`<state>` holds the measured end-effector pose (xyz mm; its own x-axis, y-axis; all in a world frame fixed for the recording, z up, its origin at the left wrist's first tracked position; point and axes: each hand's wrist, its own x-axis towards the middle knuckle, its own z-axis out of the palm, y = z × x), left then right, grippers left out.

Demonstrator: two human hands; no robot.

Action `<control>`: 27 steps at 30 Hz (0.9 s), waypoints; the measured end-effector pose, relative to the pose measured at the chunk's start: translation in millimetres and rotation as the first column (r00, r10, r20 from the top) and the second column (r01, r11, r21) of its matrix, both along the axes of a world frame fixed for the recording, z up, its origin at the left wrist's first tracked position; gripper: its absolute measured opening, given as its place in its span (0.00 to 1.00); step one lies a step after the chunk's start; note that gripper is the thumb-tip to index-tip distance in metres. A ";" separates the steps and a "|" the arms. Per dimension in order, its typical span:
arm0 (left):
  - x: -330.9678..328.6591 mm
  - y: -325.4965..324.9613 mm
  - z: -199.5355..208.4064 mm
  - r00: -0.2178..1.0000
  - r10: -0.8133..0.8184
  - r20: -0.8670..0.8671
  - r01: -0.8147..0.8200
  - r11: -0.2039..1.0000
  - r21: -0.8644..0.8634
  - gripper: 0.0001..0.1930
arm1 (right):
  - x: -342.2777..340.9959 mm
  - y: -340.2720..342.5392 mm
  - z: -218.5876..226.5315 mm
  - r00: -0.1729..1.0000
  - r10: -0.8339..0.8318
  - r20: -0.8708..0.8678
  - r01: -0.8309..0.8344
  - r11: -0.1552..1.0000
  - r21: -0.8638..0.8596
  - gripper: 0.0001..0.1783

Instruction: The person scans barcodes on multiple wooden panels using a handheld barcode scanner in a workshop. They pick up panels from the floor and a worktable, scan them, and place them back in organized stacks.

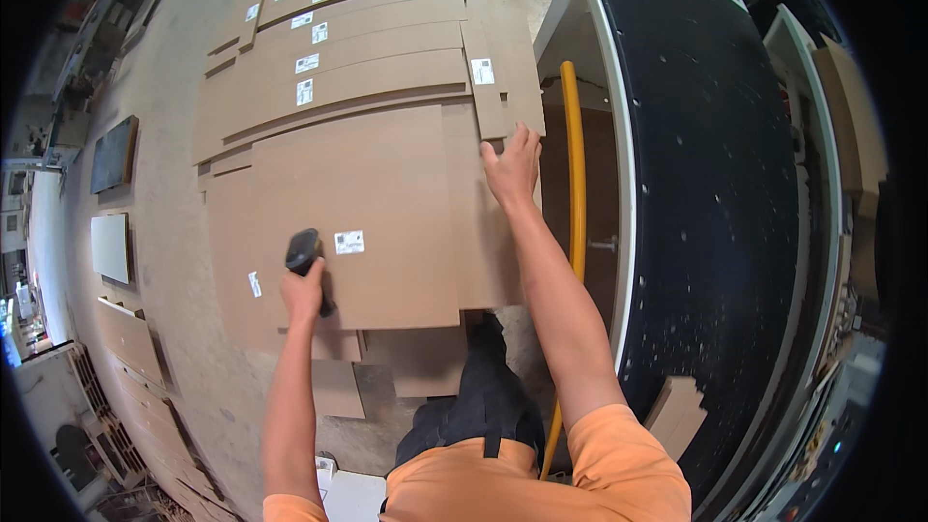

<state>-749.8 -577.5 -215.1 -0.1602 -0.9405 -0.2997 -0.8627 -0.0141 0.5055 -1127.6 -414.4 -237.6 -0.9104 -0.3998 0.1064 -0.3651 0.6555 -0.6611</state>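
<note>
My left hand (304, 294) is closed around a dark handheld barcode scanner (304, 249). The scanner is over a large brown flat panel (387, 174), just left of a white label (349, 242) stuck on it. Farther right, my right hand (514, 170) has its thumb and fingers apart. Its fingertips are at the near end of a narrow brown panel (488, 97) that bears a white label (482, 72); whether they press on it I cannot tell.
Several brown labelled panels (377, 77) lie stacked beyond. A yellow rail (574, 164) stands close on my right, beside a black-topped bench (706, 193). Panels (111, 249) lean along the left side. Smaller brown boards (416, 362) lie near my legs.
</note>
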 end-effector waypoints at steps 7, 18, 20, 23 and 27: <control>-35.2 -89.2 -15.4 0.995 0.090 0.049 -0.084 0.989 -0.126 0.31 | -43.1 -47.2 -6.2 0.998 0.065 0.011 -0.066 0.990 0.121 0.44; -46.0 -89.4 -15.8 0.979 0.202 0.036 -0.198 0.975 -0.098 0.25 | -44.2 -88.5 3.9 0.984 -0.104 0.147 0.088 0.990 0.111 0.42; -47.3 -89.6 -15.5 0.971 0.235 0.036 -0.230 0.968 -0.099 0.24 | -30.3 -125.4 19.9 0.998 -0.025 0.065 0.032 0.994 -0.107 0.41; -50.1 -89.4 -13.9 0.960 0.272 0.060 -0.269 0.962 -0.050 0.24 | -19.1 -213.1 37.3 0.980 0.198 0.029 -0.187 0.960 -0.210 0.40; -51.1 -88.4 -12.7 0.950 0.302 0.082 -0.297 0.953 -0.060 0.22 | -3.6 -369.9 40.0 0.872 0.479 0.100 -0.435 0.853 -0.288 0.40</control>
<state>-800.8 -665.9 -227.8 0.1566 -0.9543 -0.2546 -0.8641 -0.2572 0.4325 -1131.2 -784.2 -197.6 -0.6436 -0.7550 0.1254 -0.4562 0.2469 -0.8549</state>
